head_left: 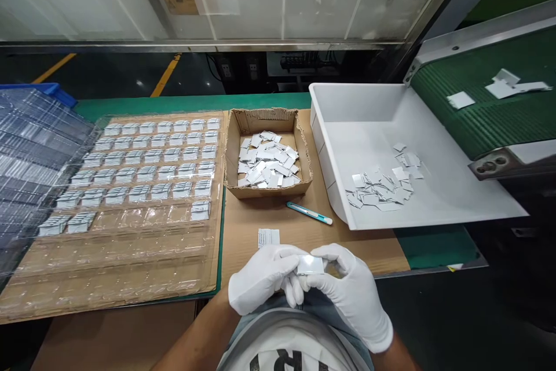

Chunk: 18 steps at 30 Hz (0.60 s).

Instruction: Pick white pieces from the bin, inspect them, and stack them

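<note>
Between my two white-gloved hands is a small shiny rectangular plate [310, 265], held just above my lap at the table's front edge. My left hand [273, 275] pinches its left side, with the fingers curled underneath. On the other side, my right hand [350, 290] grips the right edge between thumb and forefinger. A short row of similar plates [268, 237] lies on the cardboard just beyond my left hand. Farther off, a cardboard box [268, 191] holds a loose heap of these plates. A teal utility knife [309, 213] rests in front of the box.
On the left, a clear plastic tray [143, 243] has stacks of plates in its back rows. Beside it stand piled clear trays [39, 151]. A white bin [369, 105] with scattered plates sits at right, below a green conveyor belt [512, 110] carrying several pieces.
</note>
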Tool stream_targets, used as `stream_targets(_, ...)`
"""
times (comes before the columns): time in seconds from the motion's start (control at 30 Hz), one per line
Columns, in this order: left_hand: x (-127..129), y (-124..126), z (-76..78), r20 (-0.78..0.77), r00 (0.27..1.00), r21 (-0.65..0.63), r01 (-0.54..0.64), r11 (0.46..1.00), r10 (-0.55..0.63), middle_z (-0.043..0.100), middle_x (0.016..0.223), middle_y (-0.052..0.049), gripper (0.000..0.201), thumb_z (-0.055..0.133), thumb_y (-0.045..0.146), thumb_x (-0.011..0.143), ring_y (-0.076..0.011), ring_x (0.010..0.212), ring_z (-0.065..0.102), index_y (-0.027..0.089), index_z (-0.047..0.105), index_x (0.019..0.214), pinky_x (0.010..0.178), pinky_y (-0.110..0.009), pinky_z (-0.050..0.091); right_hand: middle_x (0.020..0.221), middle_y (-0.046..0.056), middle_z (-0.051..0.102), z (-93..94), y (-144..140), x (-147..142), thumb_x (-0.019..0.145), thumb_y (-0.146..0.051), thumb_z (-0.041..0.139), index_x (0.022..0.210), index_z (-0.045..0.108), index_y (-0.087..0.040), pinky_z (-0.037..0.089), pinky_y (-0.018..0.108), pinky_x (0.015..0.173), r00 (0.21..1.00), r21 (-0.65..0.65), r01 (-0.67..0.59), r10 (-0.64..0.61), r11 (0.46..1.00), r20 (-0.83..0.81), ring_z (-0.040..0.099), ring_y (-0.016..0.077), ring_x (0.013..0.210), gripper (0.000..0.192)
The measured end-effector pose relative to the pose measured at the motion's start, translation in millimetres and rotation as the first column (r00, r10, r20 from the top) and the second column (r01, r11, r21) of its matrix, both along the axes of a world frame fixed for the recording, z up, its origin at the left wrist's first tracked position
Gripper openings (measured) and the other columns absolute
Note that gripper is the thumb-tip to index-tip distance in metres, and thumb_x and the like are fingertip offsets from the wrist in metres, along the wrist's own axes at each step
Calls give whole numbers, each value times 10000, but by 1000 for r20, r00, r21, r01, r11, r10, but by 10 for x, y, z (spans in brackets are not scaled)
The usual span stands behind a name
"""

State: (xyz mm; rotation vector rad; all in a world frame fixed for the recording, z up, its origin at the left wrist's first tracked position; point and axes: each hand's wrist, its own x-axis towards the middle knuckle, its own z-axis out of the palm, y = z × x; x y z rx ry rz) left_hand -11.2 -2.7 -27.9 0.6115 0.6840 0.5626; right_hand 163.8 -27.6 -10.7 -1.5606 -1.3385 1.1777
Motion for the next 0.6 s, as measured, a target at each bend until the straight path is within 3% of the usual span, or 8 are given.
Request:
stream_targets(0.2,50,-89,-58,-5,996,23,-87,996,87,636,523,-34,465,646,533,809,-118,405,535,78,694,889,450,-229,377,716,-8,707,-60,-35,-15,559,-227,826,800,712,-205,507,288,671,998,-114,62,-62,992,4,635,183,671,267)
stream_targets(0.6,76,-86,-67,-8,994,18,-108,994,108,616,535,-28,430,671,521,791,-108,414,514,92,680,811,451,-228,363,737,-4,712,-84,-42,9,589,-267,823,818,701,-201,506,292,691,999,-137,39,-39,990,4,637,186,696,268)
